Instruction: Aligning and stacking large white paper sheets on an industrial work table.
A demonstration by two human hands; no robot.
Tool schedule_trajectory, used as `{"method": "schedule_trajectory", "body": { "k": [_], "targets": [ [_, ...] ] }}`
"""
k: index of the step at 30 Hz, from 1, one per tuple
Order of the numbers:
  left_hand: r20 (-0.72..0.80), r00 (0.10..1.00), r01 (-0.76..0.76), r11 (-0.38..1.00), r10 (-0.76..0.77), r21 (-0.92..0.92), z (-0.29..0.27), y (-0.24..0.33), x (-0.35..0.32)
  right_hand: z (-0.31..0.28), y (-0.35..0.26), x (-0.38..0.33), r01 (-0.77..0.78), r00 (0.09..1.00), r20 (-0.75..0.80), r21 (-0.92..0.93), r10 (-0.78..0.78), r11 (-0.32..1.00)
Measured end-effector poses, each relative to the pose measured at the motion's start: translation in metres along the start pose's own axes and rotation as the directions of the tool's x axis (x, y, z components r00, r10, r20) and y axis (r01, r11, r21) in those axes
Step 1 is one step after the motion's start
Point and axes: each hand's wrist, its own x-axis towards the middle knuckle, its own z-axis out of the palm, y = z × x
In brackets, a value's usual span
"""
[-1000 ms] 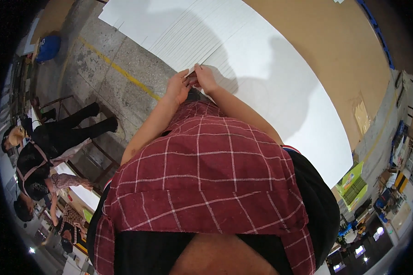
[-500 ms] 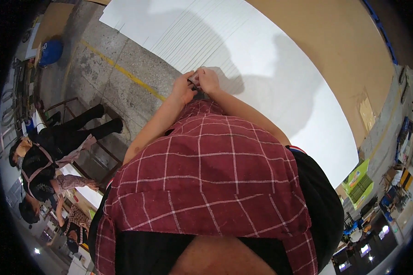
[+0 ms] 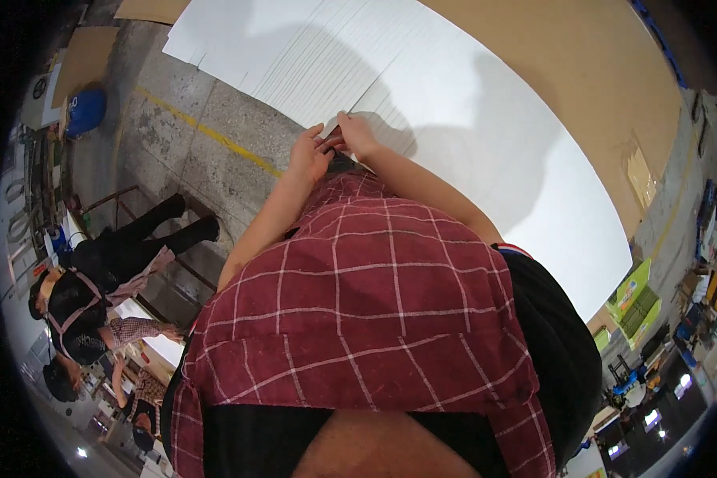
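Note:
Thin white sheets [image 3: 454, 151] lie in a large fanned stack, their many edges showing as close parallel lines. At the stack's near left edge my two hands meet. My right hand [image 3: 358, 135] is closed with thumb and fingers on the raised edge of a white sheet. Beside it my left hand [image 3: 307, 155] has its thumb up and its fingers curled round the same edge, partly hidden. A small dark item shows below the fingers, too hidden to name. A red checked apron [image 3: 358, 295] covers my front.
Brown cardboard [image 3: 566, 72] lies under and beyond the sheets. Speckled floor with a yellow line [image 3: 223, 139] runs at the left. Two people [image 3: 95, 311] work at a table on the left. A blue round container [image 3: 86, 111] stands far left, a green printed box [image 3: 636, 307] at right.
My hands have shifted slightly left, and my left thumb and fingers have spread a little. A sheet edge between the hands now shows lifted. The whole view has turned slightly.

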Motion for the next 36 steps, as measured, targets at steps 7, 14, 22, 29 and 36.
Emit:
{"method": "schedule_trajectory", "body": {
  "k": [7, 14, 22, 29, 36],
  "targets": [
    [-0.016, 1.0, -0.022, 0.998, 0.021, -0.062, -0.011, 0.002, 0.014, 0.003, 0.022, 0.03, 0.204, 0.969, -0.031, -0.468, -0.247, 0.86],
    [-0.105, 0.993, -0.059, 0.998, 0.061, 0.019, -0.006, -0.009, 0.02, -0.02, 0.028, 0.038, 0.377, 0.915, 0.098, -0.547, -0.391, 0.747],
    [-0.213, 0.937, -0.261, 0.961, 0.276, 0.097, -0.023, -0.014, 0.008, -0.059, -0.076, -0.01, 0.132, 0.963, 0.268, -0.591, 0.039, 0.795],
    [-0.277, 0.844, -0.451, 0.887, 0.46, 0.099, -0.035, 0.011, 0.017, -0.054, -0.154, 0.037, 0.222, 0.973, 0.092, -0.642, -0.214, 0.734],
    [-0.34, 0.87, -0.351, 0.933, 0.356, 0.079, -0.017, 0.015, 0.025, -0.037, -0.134, 0.049, 0.196, 0.981, 0.155, -0.736, -0.12, 0.648]
  ]
}}
